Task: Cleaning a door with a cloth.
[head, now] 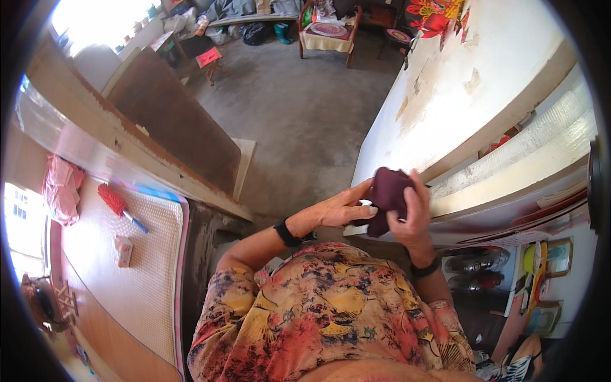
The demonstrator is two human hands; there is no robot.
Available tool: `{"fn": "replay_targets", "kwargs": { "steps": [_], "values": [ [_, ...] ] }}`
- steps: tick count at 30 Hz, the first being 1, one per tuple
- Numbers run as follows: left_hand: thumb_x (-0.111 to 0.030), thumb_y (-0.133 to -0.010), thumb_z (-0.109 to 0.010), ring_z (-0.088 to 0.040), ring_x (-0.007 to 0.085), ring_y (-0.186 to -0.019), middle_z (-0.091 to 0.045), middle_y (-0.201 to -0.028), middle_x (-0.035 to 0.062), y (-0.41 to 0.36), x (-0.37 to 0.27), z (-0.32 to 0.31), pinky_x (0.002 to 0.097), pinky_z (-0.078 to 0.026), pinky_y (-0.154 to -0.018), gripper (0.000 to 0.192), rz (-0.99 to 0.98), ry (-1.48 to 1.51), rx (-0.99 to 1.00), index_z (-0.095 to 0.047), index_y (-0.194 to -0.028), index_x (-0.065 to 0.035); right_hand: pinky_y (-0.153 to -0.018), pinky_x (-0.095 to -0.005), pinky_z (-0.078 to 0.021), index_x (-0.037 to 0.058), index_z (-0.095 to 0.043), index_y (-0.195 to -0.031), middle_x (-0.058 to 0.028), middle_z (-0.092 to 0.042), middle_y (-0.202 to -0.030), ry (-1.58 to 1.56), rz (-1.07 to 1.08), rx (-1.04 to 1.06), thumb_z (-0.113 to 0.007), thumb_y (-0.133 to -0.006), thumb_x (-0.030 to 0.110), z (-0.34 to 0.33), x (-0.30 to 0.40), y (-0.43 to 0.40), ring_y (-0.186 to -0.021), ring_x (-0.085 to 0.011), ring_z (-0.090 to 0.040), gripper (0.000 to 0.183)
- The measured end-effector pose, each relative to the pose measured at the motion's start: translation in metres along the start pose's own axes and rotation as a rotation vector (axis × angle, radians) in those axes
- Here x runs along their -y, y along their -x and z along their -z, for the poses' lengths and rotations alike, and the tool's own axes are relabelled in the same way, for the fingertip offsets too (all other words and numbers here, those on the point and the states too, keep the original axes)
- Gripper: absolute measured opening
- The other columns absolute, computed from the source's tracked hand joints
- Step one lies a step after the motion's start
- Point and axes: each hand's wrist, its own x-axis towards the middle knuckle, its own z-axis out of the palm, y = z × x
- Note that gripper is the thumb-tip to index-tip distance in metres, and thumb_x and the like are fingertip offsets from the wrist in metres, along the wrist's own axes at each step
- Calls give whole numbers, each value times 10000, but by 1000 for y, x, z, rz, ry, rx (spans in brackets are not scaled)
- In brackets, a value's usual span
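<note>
Between my two hands is a dark maroon cloth point(389, 191), bunched and folded, held out in front of my chest. My left hand point(346, 206) grips its left side, thumb along the near face and the fingers partly behind it. On the other side my right hand point(411, 212) has its fingers pressed on the cloth and looks slightly blurred. A lower flap of the cloth hangs down between the hands. What kind of item the cloth is, I cannot tell. Both wrists wear black bands.
A doorway with a brown door leaf point(176, 119) opens ahead onto a concrete floor point(286, 105). Beyond stand a wooden chair point(329, 33) and a small red-topped stool point(209, 58). At left, a bed mat point(143, 258) carries a red duster point(114, 200) and a tissue pack point(123, 250). A peeling white wall point(453, 95) rises right.
</note>
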Motion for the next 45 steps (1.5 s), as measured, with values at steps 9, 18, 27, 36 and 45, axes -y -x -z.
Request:
{"fn": "replay_targets", "kwargs": {
  "steps": [9,18,27,36,45],
  "values": [
    [-210,-1001,-596,-667,193,-1058,-690,-1144,135,77,122,84,313,-504,-941,437,261,4,-446,-524,-1356,35,-1222,-587,71,222,-551,-1303,-165,-518,-1443,1094,-56,-201,-799,-785,214,94,8,-83,-1324,-353,-517,575],
    [-190,-934,-625,-692,171,-866,-709,-982,132,173,154,90,287,-542,-820,446,430,3,-858,-570,-1257,113,-1129,-685,108,322,-538,-1309,-73,-538,-1432,1189,23,229,-578,-973,310,40,-10,-26,-1254,-254,-572,339],
    [-282,-894,-664,-713,330,-919,-721,-990,222,233,226,100,384,-550,-835,489,512,-522,-835,-605,-1255,42,-706,-376,-420,212,-671,-1145,-145,-564,-1328,822,107,365,-616,-869,189,34,8,-46,-1033,-295,-565,283],
    [-395,-854,-685,-651,417,-1062,-692,-1052,270,306,326,95,473,-511,-910,483,890,-629,-711,-663,-1110,14,-1089,-506,-415,218,-586,-1337,-99,-492,-1478,1280,129,-68,-715,-801,-62,154,38,-134,-1293,-313,-535,618],
    [-381,-841,-681,-652,437,-1020,-684,-1007,284,296,323,70,485,-514,-877,435,838,-620,-776,-685,-1014,18,-1049,-471,-378,223,-557,-1347,-162,-481,-1476,1222,37,266,-513,-955,200,93,8,-90,-1214,-360,-556,395]
  ]
}}
